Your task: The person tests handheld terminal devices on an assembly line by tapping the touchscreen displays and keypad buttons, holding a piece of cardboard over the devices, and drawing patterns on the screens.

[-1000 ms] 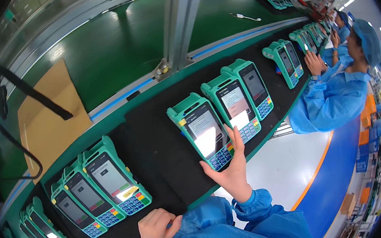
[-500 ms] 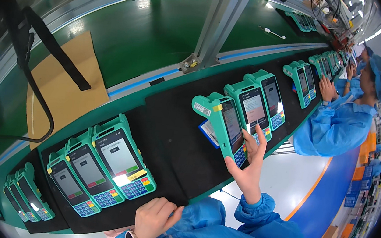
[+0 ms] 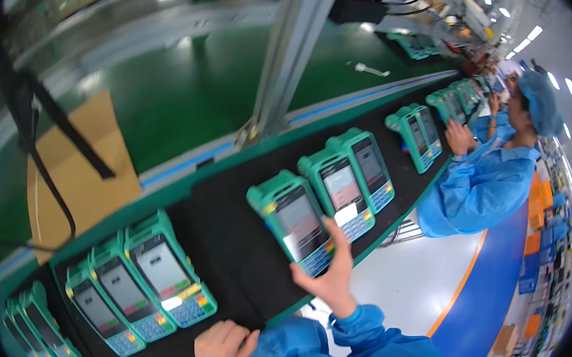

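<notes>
My right hand (image 3: pixel 328 271) grips the lower end of a payment terminal (image 3: pixel 299 219) in a green case, thumb at its near-left corner and fingers along its right edge. Its screen faces up. Two similar terminals, a middle one (image 3: pixel 339 183) and a right one (image 3: pixel 371 165), lie close beside it, screens lit. My left hand (image 3: pixel 221 347) is loosely curled, with nothing visible in it, at the near edge of the black mat (image 3: pixel 223 235). Closest to that hand is a terminal (image 3: pixel 166 271) in a left-hand group of three with lit screens.
More terminals (image 3: pixel 40 327) lie at the far left and others (image 3: pixel 418 137) farther right. A co-worker in blue (image 3: pixel 483 180) reaches to the bench on the right. Behind the mat are a metal post (image 3: pixel 292 59), brown cardboard (image 3: pixel 83 162) and a black strap (image 3: pixel 73 126).
The held terminal has turned from a tilt showing its side to lying flatter, beside the other two. A blue-edged card beneath it is now hidden. The whole view has shifted.
</notes>
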### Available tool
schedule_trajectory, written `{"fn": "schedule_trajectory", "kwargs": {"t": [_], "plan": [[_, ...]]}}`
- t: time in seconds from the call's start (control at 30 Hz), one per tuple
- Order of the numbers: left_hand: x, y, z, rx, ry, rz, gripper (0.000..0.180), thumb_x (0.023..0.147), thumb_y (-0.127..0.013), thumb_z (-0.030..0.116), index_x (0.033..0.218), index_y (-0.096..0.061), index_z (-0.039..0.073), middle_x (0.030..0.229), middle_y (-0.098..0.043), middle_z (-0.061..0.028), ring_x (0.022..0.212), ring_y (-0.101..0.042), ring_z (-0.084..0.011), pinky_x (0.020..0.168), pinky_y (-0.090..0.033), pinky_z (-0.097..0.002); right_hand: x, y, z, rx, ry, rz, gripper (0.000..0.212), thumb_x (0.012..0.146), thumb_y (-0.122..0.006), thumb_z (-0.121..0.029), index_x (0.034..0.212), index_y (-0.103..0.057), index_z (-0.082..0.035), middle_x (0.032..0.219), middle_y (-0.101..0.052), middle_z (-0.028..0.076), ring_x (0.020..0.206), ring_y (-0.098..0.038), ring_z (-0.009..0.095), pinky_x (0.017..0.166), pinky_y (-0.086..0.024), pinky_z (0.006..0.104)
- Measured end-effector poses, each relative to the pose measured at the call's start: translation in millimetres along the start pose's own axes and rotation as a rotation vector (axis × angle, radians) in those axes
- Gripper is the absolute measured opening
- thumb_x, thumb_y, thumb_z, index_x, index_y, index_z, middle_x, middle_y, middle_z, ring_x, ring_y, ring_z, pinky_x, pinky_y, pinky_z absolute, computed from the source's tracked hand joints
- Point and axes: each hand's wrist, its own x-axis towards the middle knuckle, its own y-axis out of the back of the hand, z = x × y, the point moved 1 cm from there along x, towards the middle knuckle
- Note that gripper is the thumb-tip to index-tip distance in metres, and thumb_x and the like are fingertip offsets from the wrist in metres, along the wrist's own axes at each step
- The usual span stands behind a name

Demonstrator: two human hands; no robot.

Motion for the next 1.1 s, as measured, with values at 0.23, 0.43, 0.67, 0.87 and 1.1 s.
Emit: {"fn": "schedule_trajectory", "kwargs": {"t": [0.23, 0.43, 0.67, 0.87, 1.1], "plan": [[-2, -2, 7, -0.008, -0.057, -0.019, 0.018, 0.082, -0.069, 0.009, 0.073, -0.055, 0.005, 0.069, -0.054, -0.0113, 0.063, -0.056, -0.0303, 0.056, -0.044, -0.0383, -6, -3, -1, -0.056, -0.011, 0.041, 0.083, 0.066, -0.082, -0.026, 0.134, -0.042, -0.001, 0.132, -0.052, 0.018, 0.119, -0.054, 0.035, 0.096, -0.046, 0.0396], [-2, -2, 8, 0.056, -0.119, -0.033, 0.018, 0.086, -0.067, 0.012, 0.073, -0.055, 0.005, 0.069, -0.054, -0.0123, 0.063, -0.056, -0.0317, 0.055, -0.044, -0.0388, -3, -2, -7, -0.024, 0.002, 0.069, 0.08, 0.069, -0.079, -0.026, 0.135, -0.041, 0.0, 0.133, -0.051, 0.017, 0.119, -0.053, 0.033, 0.099, -0.045, 0.0393], [-1, -2, 7, 0.033, -0.107, -0.02, 0.018, 0.087, -0.065, 0.011, 0.073, -0.055, 0.005, 0.069, -0.054, -0.0122, 0.062, -0.055, -0.0314, 0.055, -0.044, -0.0391, -3, -1, -9, -0.098, 0.004, 0.072, 0.082, 0.071, -0.078, -0.028, 0.137, -0.038, -0.003, 0.134, -0.05, 0.015, 0.12, -0.052, 0.033, 0.099, -0.044, 0.039], [-4, -1, 9, 0.045, -0.114, -0.015, 0.019, 0.087, -0.066, 0.012, 0.073, -0.055, 0.006, 0.069, -0.054, -0.0116, 0.063, -0.056, -0.0308, 0.055, -0.044, -0.0385, -5, -2, -9, -0.089, -0.003, 0.059, 0.081, 0.072, -0.077, -0.029, 0.137, -0.038, -0.003, 0.136, -0.048, 0.014, 0.121, -0.051, 0.032, 0.099, -0.044, 0.0388], [-5, -1, 9, 0.043, -0.123, -0.015, 0.019, 0.086, -0.066, 0.012, 0.072, -0.054, 0.006, 0.07, -0.054, -0.0117, 0.063, -0.056, -0.0308, 0.055, -0.044, -0.0389, -5, 0, -10, -0.088, -0.012, 0.053, 0.08, 0.073, -0.076, -0.03, 0.137, -0.038, -0.002, 0.136, -0.048, 0.015, 0.122, -0.05, 0.032, 0.101, -0.043, 0.0393]]}}
